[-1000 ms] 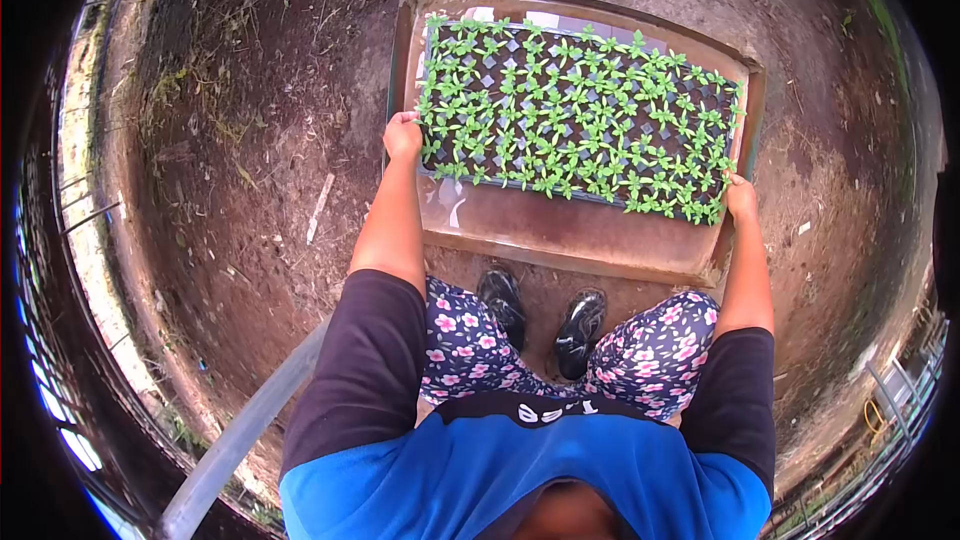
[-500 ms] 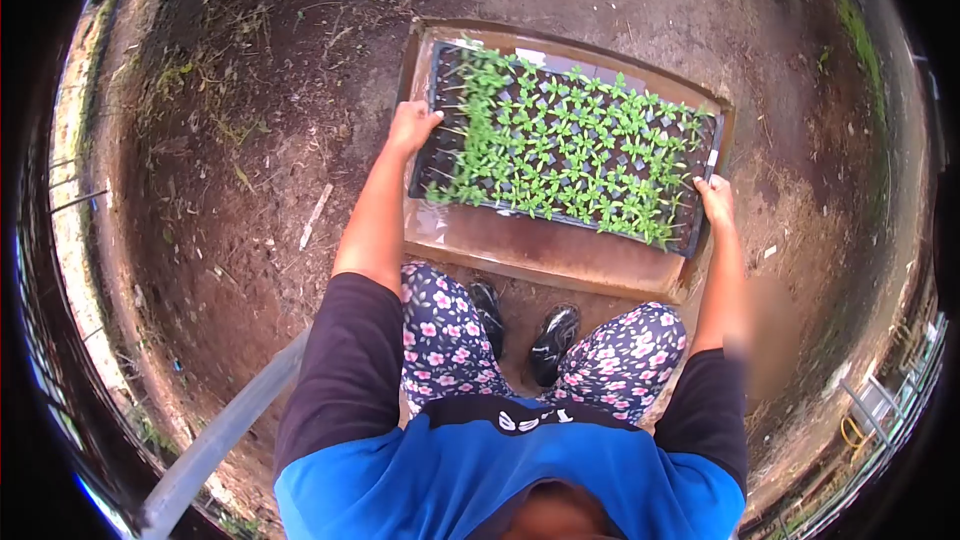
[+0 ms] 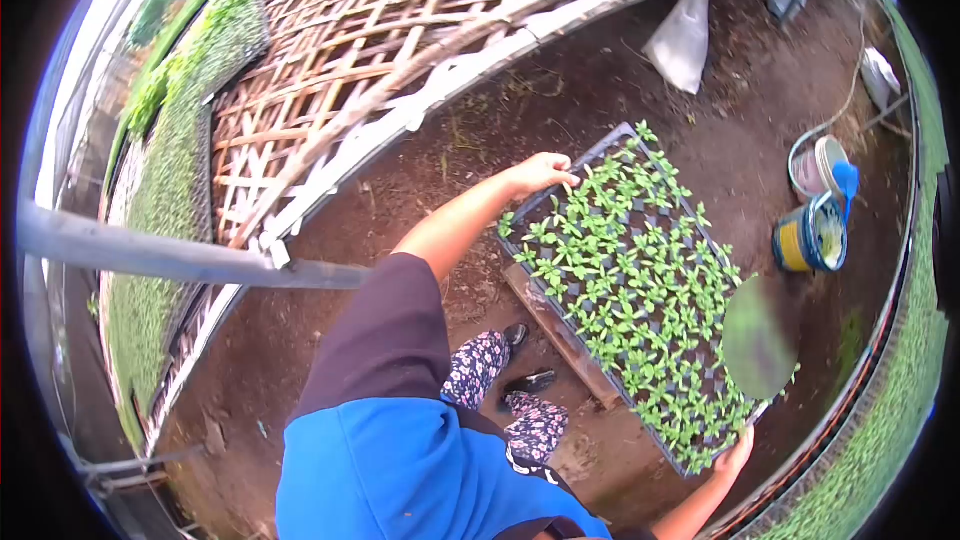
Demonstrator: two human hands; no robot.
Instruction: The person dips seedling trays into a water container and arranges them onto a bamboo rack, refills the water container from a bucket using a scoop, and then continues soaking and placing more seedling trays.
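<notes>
A black seedling tray (image 3: pixel 640 290), full of small green plants, is held up at a slant on the right side of the view. My left hand (image 3: pixel 543 173) grips its upper left short edge. At the lower right end, my right hand (image 3: pixel 737 453) is closed on the opposite edge. Beneath the tray, mostly hidden by it, the brown rim of a shallow basin (image 3: pixel 565 337) shows. A blurred patch covers the tray's right side.
A slatted wooden bench (image 3: pixel 340 70) runs across the upper left, with green seedling trays (image 3: pixel 170 270) beside it. A grey pole (image 3: pixel 200 258) crosses at left. Buckets (image 3: pixel 810 237) stand at right. White bags (image 3: pixel 683 40) hang above. More seedlings (image 3: pixel 860 470) line the lower right.
The tray has been lifted off the basin, turned and brought rightward, with both hands still on its ends. The view has swung round, showing the bench, buckets and bags.
</notes>
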